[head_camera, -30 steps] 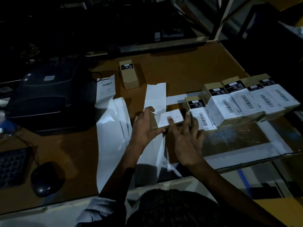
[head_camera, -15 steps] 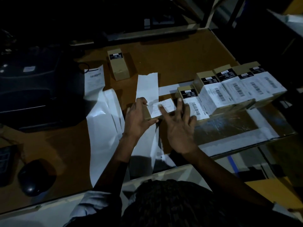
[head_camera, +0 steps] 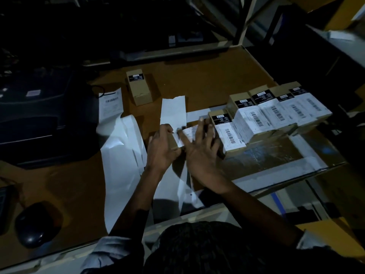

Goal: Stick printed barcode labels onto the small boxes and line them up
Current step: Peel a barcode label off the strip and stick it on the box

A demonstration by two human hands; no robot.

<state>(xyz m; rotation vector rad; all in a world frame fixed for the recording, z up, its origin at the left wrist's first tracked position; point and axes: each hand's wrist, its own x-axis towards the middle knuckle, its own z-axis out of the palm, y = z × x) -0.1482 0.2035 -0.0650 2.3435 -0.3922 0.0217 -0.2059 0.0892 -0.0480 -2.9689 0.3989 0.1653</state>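
My left hand [head_camera: 163, 148] grips the left end of a small brown box [head_camera: 173, 143] lying on the desk. A white barcode label [head_camera: 187, 134] lies on top of that box. My right hand [head_camera: 199, 153] presses the label with straight, spread fingers and hides the box's right part. Just to the right stands a row of several labelled boxes [head_camera: 256, 119], each with a white barcode label and a black sticker. One unlabelled brown box [head_camera: 141, 89] lies apart at the back of the desk.
A dark label printer [head_camera: 39, 119] sits at the left, with a printed label [head_camera: 110, 105] beside it. White backing strips [head_camera: 122, 155] trail over the brown desk [head_camera: 207, 82]. A mouse [head_camera: 32, 224] lies at the near left. Metal racking stands behind.
My right hand has slid further over the label, from its right edge across the top. The camera shifted, so everything sits a little lower in view. My left hand keeps its hold.
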